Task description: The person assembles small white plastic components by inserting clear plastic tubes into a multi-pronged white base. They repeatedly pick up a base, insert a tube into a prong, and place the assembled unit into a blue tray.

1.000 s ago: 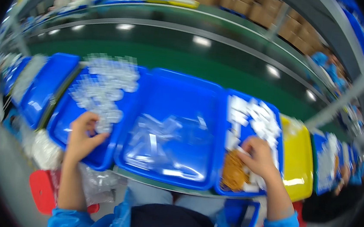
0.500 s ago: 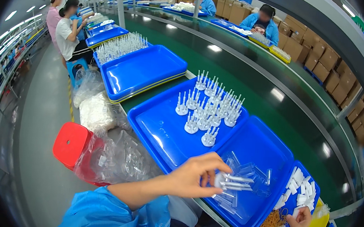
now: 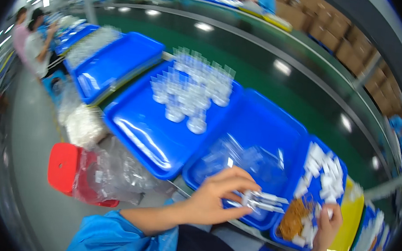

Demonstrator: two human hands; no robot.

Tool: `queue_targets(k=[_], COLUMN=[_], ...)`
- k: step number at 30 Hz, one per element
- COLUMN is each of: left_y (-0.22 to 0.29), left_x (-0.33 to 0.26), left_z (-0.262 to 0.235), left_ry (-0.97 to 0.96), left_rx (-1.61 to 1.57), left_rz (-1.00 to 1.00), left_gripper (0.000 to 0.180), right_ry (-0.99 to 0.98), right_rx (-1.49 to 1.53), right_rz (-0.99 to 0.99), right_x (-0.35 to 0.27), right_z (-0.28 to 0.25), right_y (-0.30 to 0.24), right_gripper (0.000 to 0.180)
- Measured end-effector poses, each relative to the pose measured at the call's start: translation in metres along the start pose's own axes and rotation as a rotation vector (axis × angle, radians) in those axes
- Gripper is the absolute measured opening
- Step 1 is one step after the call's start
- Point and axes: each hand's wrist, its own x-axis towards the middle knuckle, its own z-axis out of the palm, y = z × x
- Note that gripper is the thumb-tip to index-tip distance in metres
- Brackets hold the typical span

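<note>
My left hand [image 3: 221,196] pinches a clear, round-based plastic piece [image 3: 252,199] whose thin whitish prongs point right. It is held above the near edge of a blue tray [image 3: 278,118] containing loose clear plastic parts [image 3: 236,157]. To the right, my right hand [image 3: 328,225] is closed on a small white plastic piece [image 3: 330,213], mostly covered by the fingertips. Below that hand is a smaller blue tray with white plastic pieces [image 3: 326,170] and a heap of tan rubber bands [image 3: 294,220]. Several similar pronged pieces [image 3: 189,93] stand upright in another blue tray [image 3: 136,132].
Stacked blue trays [image 3: 115,65] lie farther left. A red stool [image 3: 63,168] with a clear plastic bag [image 3: 125,174] is at the lower left. A yellow tray [image 3: 349,224] stands at the right. Beyond runs a green conveyor [image 3: 245,57], with people at work around it.
The view has shifted, so trays appear farther left and higher. My left hand, still holding the pronged piece, has moved right relative to the trays. My right hand keeps its white piece.
</note>
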Motion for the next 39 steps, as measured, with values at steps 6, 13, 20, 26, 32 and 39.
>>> queue_targets(k=[6,13,20,26,32,39], left_y=[-0.011,-0.011,-0.015,-0.017,-0.023,-0.022], left_x=[-0.002,-0.006,-0.008,-0.007,-0.007,-0.011], left_z=[0.009,0.021,0.022,0.024,0.030,0.029], left_ry=[-0.007,-0.028,0.052,0.049,0.053,0.037], left_rx=[0.021,0.025,0.044,0.120,0.096,0.102], left_rz=[0.037,0.040,0.084,0.079,0.081,0.085], left_gripper=[0.043,0.046,0.044,0.044,0.043,0.042], right_ry=[-0.044,-0.044,0.230,0.097,0.271,-0.079], right_rx=[0.462,0.350,-0.408,-0.807,-0.543,0.180], right_rz=[0.094,-0.128,-0.323,-0.333,-0.404,-0.147], right_x=[-0.022,-0.048,-0.032,-0.022,-0.030,-0.053], right_z=[0.025,0.056,0.055,0.016,0.014,0.053], right_y=[-0.025,-0.032,-0.027,-0.035,-0.040,-0.040], right_gripper=[0.024,0.013,0.010,0.013,0.013,0.019])
